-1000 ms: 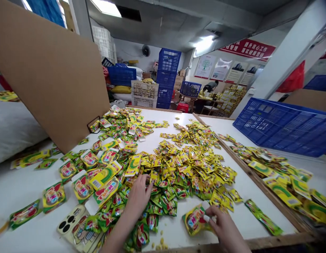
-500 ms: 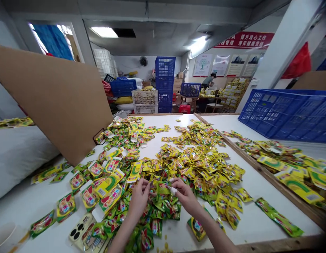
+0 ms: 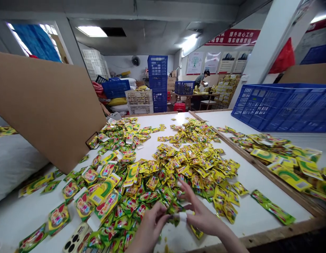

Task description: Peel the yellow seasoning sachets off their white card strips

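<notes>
The left hand (image 3: 150,225) pinches a green sachet (image 3: 173,208), seemingly steadying it near the right hand's (image 3: 205,215) parted fingers, their hold unclear.

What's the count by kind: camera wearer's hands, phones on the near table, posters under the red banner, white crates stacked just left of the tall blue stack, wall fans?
Wearer's hands (left hand, right hand): 2
Phone: 1
Posters: 4
White crates: 2
Wall fan: 1
Total: 10
</notes>
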Demonstrator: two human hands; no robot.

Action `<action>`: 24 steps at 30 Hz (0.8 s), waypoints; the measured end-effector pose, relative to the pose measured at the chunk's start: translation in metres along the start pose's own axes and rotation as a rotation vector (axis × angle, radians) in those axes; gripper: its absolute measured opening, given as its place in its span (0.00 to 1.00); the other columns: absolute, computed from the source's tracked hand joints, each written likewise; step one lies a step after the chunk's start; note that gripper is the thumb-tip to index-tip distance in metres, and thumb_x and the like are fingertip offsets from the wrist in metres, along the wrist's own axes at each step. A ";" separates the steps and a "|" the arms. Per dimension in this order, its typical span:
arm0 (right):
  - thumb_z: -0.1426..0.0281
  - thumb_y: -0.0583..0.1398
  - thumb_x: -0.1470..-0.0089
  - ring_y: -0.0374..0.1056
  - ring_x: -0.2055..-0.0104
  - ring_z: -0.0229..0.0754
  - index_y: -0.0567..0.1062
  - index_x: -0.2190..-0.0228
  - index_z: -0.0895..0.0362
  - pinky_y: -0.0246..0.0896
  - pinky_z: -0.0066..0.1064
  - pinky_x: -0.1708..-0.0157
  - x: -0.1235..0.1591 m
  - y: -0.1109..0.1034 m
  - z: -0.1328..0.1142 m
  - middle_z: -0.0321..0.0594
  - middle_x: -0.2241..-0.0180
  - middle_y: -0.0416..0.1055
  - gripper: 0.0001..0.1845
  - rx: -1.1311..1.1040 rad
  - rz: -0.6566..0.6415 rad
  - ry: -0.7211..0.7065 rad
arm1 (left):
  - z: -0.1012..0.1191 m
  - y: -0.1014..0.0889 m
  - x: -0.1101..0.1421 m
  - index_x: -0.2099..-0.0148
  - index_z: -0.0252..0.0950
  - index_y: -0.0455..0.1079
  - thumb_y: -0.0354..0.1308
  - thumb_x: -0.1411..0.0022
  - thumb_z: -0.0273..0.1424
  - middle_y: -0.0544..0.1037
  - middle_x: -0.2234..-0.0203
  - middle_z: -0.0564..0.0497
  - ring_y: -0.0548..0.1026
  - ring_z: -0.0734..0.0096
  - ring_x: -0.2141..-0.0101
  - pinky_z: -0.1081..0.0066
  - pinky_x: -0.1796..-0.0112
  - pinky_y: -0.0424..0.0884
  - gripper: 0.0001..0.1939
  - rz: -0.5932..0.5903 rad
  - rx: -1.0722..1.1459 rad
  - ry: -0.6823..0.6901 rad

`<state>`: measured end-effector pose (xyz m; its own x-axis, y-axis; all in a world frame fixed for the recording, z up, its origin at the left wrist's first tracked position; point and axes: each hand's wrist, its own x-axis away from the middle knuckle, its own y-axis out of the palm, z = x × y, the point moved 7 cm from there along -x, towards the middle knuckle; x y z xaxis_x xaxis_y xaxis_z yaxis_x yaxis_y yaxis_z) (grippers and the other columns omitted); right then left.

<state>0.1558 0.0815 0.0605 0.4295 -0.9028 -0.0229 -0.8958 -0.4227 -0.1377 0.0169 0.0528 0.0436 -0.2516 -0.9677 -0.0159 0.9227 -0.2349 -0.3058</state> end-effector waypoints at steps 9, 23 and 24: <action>0.60 0.60 0.54 0.56 0.88 0.28 0.67 0.76 0.59 0.53 0.20 0.89 0.025 -0.019 0.051 0.27 0.84 0.62 0.14 -0.166 0.114 0.225 | 0.005 -0.117 -0.083 0.55 0.34 0.66 0.43 0.41 0.44 0.72 0.56 0.39 0.68 0.53 0.53 0.59 0.52 0.60 0.22 0.301 -0.569 -0.147; 0.64 0.67 0.59 0.65 0.83 0.25 0.70 0.66 0.58 0.60 0.15 0.83 0.020 0.053 0.051 0.30 0.77 0.71 0.18 -1.133 0.065 0.334 | 0.001 -0.071 -0.031 0.52 0.42 0.56 0.64 0.57 0.41 0.70 0.53 0.45 0.71 0.56 0.54 0.64 0.57 0.71 0.32 0.247 0.119 0.023; 0.65 0.67 0.59 0.65 0.83 0.25 0.70 0.66 0.58 0.60 0.14 0.82 0.019 0.056 0.053 0.30 0.77 0.71 0.18 -1.177 0.064 0.350 | 0.008 -0.058 -0.015 0.55 0.43 0.57 0.67 0.60 0.37 0.70 0.52 0.46 0.71 0.55 0.53 0.65 0.57 0.71 0.31 0.270 0.212 0.067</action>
<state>0.1194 0.0450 -0.0005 0.4894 -0.8205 0.2954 -0.5497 -0.0272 0.8349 -0.0308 0.0802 0.0698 -0.0024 -0.9910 -0.1336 0.9969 0.0081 -0.0777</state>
